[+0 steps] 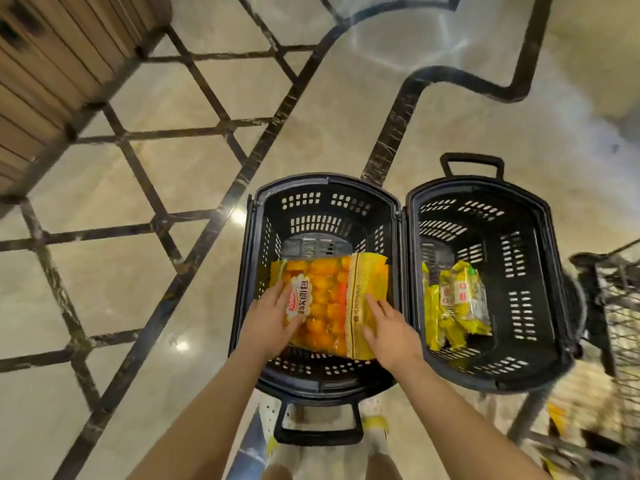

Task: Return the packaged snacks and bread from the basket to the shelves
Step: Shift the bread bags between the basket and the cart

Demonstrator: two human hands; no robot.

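2 black plastic baskets are seen side by side on the patterned floor [194, 174], their long rims touching. In the left basket [258, 258] a large clear bag of orange-yellow buns [332, 299] is held at a tilt, its far end raised toward the rim and its near end lower, inside the basket walls. The left hand [273, 320] is laid on the bag's left side with the fingers spread over the printed label and the thumb apparently tucked beneath the edge; the right hand [391, 327] is placed on the yellow strip at the bag's right side, fingers spread and lightly curled over it. Whether the bag is already borne clear of the basket floor cannot be told. In the right basket [540, 258] a small cluster of yellow snack packets [464, 306] lies against the left wall, untouched by either hand. A slatted wooden fixture [52, 60] is seen at the upper left and a wire cart [620, 306] at the right edge, but no shelf faces are shown. Judged from this, the task is far from finished: the bun bag is only being taken up, none of the visible goods is on a shelf, and at least the bun bag and the yellow packets are left to be carried and placed.
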